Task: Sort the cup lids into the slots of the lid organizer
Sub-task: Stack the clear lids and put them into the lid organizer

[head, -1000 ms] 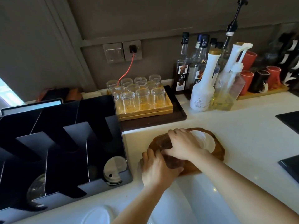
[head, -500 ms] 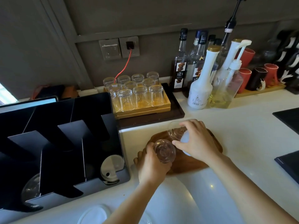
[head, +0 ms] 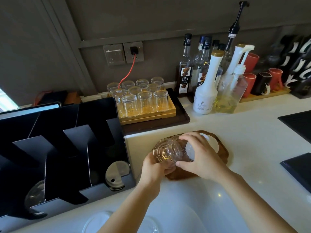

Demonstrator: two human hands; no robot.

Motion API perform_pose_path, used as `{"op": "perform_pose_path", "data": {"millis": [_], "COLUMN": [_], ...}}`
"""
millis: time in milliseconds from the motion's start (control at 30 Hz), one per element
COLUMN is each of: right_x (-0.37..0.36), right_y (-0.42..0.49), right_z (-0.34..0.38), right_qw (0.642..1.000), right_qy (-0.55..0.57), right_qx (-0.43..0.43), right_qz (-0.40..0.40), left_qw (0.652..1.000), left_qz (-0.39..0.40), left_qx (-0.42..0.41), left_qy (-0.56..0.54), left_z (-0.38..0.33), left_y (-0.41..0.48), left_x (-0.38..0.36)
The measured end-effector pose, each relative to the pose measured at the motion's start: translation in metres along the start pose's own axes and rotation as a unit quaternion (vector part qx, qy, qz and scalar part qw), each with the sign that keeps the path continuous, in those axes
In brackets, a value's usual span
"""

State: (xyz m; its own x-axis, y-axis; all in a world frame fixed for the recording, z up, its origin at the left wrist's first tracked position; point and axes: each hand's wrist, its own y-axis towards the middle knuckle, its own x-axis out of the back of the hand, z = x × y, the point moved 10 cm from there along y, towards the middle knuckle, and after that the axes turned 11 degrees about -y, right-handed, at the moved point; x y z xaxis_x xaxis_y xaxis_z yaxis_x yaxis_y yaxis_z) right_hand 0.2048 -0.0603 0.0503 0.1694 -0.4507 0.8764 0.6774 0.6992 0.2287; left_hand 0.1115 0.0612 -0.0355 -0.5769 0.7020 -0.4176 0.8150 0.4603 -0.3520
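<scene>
A stack of clear dome lids (head: 170, 151) is held tilted just above a wooden tray (head: 223, 153) on the white counter. My left hand (head: 154, 169) grips the stack from below and my right hand (head: 201, 156) grips it from the right. White flat lids (head: 212, 141) lie on the tray, partly hidden by my right hand. The black lid organizer (head: 64, 148) stands at the left. Its right front slot holds a white sip lid (head: 116, 174) and a left front slot holds a clear lid (head: 34, 194).
Upturned glasses on a wooden rack (head: 143, 98) stand behind the tray. Syrup and pump bottles (head: 207, 86) and red cups (head: 249, 73) line the back wall. Black mats (head: 297, 125) lie at the right edge. More lids (head: 99, 221) sit at the near counter edge.
Both hands lifted clear dome lids off the wooden tray and brought them together into one tilted stack held between them. The camera view shifted slightly.
</scene>
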Motion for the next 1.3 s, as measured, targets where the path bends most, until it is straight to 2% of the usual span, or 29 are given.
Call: {"op": "perform_pose_path", "data": {"millis": [100, 233, 367, 667, 833, 1033, 1100, 1167, 1233, 1300], "right_x": [0.0, -0.001, -0.001, -0.001, -0.003, -0.004, -0.009, -0.016, -0.018, -0.018], "right_y": [-0.007, -0.016, -0.022, -0.034, -0.04, -0.044, -0.045, -0.048, -0.049, -0.05], "right_z": [0.01, 0.014, 0.025, 0.059, 0.066, 0.067, 0.066, 0.063, 0.056, 0.045], "right_qw": [0.999, 0.998, 0.998, 0.997, 0.997, 0.997, 0.997, 0.995, 0.981, 0.962], "right_qy": [0.018, 0.045, 0.027, 0.002, -0.04, -0.04, -0.015, 0.059, 0.17, 0.245], "right_qx": [0.018, 0.019, 0.03, 0.069, 0.068, 0.057, 0.051, 0.028, -0.025, -0.095], "right_qz": [0.024, 0.044, 0.052, 0.034, 0.026, 0.031, 0.048, 0.08, 0.091, 0.069], "left_qw": [0.995, 0.988, 0.98, 0.994, 0.996, 0.996, 0.997, 0.998, 0.998, 0.999], "left_qz": [0.075, 0.083, 0.108, 0.055, 0.063, 0.084, 0.075, 0.053, 0.029, 0.017], "left_qx": [0.039, 0.076, 0.102, 0.028, 0.016, -0.002, -0.02, -0.031, -0.038, -0.043], "left_qy": [-0.05, -0.11, -0.133, -0.088, -0.059, -0.013, -0.005, -0.016, -0.027, -0.024], "left_z": [-0.002, -0.004, -0.004, -0.017, -0.018, -0.02, -0.022, -0.024, -0.027, -0.029], "left_y": [-0.014, -0.027, -0.039, -0.046, -0.054, -0.064, -0.067, -0.068, -0.068, -0.069], "left_x": [-0.014, -0.013, -0.018, 0.0, 0.001, 0.002, 0.005, 0.011, 0.018, 0.023]}}
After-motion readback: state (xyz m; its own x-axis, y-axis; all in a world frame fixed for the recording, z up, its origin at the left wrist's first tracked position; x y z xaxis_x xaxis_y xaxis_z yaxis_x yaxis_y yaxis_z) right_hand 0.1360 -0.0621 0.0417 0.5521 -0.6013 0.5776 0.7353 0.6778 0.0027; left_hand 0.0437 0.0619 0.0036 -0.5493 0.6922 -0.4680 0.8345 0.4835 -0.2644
